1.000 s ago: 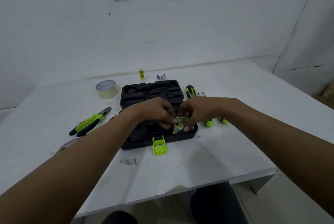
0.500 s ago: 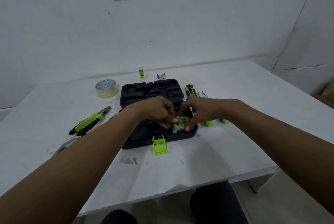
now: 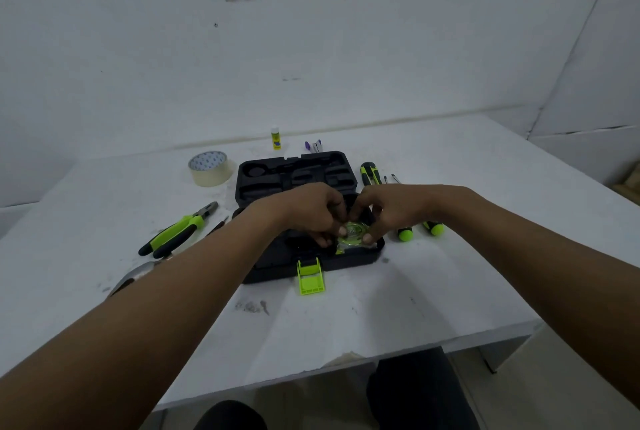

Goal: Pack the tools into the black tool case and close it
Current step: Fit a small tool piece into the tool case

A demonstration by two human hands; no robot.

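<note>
The black tool case (image 3: 277, 183) lies open in the middle of the white table, its green latch (image 3: 310, 276) folded out at the front. Both hands meet over the right part of the near half. My left hand (image 3: 313, 211) and my right hand (image 3: 388, 211) pinch a round green and clear tape measure (image 3: 353, 233) from either side, at or in the case's near right recess. Green and black pliers (image 3: 178, 231) lie to the left of the case. Green-handled screwdrivers (image 3: 404, 232) lie to the right, partly hidden by my right wrist.
A roll of beige tape (image 3: 210, 168) sits at the back left, a glue stick (image 3: 276, 138) and small purple items (image 3: 313, 146) behind the case. A green and black knife handle (image 3: 370, 173) lies right of the lid. A metal hammer head (image 3: 133, 276) shows under my left forearm.
Both hands stay on the tape measure at the same spot; the fingers shift slightly. Nothing else on the table has moved.
</note>
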